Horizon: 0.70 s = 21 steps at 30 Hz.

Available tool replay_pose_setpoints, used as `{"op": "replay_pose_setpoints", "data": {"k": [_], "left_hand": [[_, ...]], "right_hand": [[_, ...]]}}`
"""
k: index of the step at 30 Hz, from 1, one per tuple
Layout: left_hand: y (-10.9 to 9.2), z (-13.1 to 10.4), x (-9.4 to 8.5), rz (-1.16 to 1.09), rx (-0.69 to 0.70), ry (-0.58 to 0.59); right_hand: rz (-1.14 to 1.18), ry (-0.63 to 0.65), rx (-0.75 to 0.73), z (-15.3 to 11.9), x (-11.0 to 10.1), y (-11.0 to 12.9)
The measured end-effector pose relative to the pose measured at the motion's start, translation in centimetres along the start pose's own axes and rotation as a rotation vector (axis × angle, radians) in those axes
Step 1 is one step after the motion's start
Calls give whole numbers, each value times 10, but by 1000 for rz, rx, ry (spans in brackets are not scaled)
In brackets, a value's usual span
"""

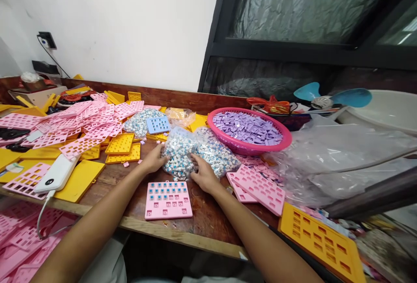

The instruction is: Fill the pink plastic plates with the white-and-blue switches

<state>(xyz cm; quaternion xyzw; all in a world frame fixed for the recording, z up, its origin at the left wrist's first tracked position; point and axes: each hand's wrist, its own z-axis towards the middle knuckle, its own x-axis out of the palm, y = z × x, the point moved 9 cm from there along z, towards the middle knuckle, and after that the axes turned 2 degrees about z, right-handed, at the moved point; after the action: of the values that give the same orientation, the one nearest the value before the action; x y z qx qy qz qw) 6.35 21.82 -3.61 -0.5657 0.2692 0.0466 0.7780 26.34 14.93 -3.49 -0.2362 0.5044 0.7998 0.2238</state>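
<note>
A clear plastic bag of small white-and-blue switches (179, 155) stands in front of me, between my two hands. My left hand (155, 159) grips its left side with bent fingers. From the right, my right hand (206, 175) has its fingers closed against the bag's lower side; some fingertips are hidden. Closer to me lies a pink keyboard-like plate (168, 210). Switches with blue centres sit in its upper rows, and its lower sockets hold none. Another bag of the same switches (217, 150) leans just to the right, behind my right hand.
A pink basket (286, 137) of purple pieces stands behind on the right. Pink perforated plates (100, 120) and yellow plates (81, 181) pile up at left, beside a white power bank (57, 173). More pink plates (260, 187) and a yellow plate (321, 244) lie at right.
</note>
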Motion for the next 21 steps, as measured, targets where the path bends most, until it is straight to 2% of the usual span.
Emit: {"op": "replay_pose_setpoints", "data": {"k": [4,8,13,16,21], "left_hand": [[-8,-3,10,-170,57,23],[-10,-2,3,-206,64,-12],[4,-6,-15,-101,3,-57],[6,-7,-12,-63,-1,-34],[-12,-2,5,-71,78,4]], "right_hand": [[39,-79,-72,5,-5,20],[21,-146,-16,0,-7,19],[-59,-18,74,-2,7,6],[73,-42,85,3,7,3],[354,-145,36,10,-5,6]]}}
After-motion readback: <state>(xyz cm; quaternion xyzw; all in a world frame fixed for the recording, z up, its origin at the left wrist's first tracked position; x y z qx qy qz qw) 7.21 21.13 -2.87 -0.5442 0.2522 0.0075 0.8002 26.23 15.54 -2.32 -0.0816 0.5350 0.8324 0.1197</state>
